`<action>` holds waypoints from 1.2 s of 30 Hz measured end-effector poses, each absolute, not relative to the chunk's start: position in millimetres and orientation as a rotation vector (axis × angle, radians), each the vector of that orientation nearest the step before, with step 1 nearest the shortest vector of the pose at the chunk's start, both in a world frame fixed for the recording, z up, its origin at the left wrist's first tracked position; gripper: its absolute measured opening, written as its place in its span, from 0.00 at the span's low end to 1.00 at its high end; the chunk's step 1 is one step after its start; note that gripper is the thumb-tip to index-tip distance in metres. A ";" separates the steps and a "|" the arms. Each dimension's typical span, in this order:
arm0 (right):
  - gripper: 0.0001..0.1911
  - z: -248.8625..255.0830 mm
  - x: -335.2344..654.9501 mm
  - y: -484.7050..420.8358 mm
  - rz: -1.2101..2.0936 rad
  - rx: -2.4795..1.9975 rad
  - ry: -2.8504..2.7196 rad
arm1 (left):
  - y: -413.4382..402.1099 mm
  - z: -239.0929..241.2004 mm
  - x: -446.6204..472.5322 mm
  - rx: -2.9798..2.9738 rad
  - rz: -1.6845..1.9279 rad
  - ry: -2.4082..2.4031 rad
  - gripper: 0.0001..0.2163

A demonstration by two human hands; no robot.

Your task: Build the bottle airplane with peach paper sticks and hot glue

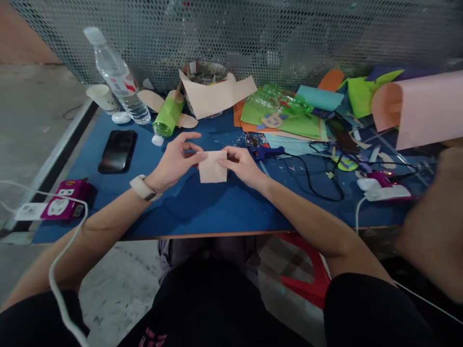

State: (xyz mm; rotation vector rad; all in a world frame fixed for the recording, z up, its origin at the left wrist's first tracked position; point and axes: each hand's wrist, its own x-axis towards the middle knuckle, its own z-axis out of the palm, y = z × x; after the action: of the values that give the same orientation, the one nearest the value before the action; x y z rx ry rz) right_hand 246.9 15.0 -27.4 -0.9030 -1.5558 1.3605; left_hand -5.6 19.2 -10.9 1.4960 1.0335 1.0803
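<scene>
Broadly, a blue table (213,212) spans mid-frame, with a water bottle (116,72) at upper left; near centre, the left hand (175,161) and right hand (245,166) pinch a small beige paper square (213,172) by its upper corners

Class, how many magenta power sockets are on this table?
2: one power socket at the left of the table, another at its right, partly covered by white plugs. Others may be hidden.
</scene>
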 end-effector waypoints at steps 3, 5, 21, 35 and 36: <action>0.20 -30.4 247.2 14.5 1.336 -0.950 -1.551 | 21.9 -17.2 -2.1 1.597 1.134 1.031 0.20; 0.22 -33.6 246.4 14.1 1.332 -0.968 -1.568 | 19.4 -22.5 -1.2 1.675 1.213 1.034 0.21; 0.16 -32.7 247.0 3.8 0.981 -1.020 -1.783 | -0.2 -17.9 7.8 1.724 1.102 1.148 0.16; 0.17 -38.2 246.4 6.4 1.132 -0.942 -1.700 | -1.4 -26.9 11.1 1.302 1.047 1.077 0.23; 0.18 -37.0 246.4 5.6 1.124 -0.952 -1.707 | -0.9 -27.8 10.8 1.328 1.043 1.072 0.21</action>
State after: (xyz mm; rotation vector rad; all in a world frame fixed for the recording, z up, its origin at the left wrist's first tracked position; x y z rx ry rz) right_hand 246.4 5.6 -37.0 -0.9515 -1.7067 1.1244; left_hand 10.8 -0.9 -27.8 1.3275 1.0723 1.0433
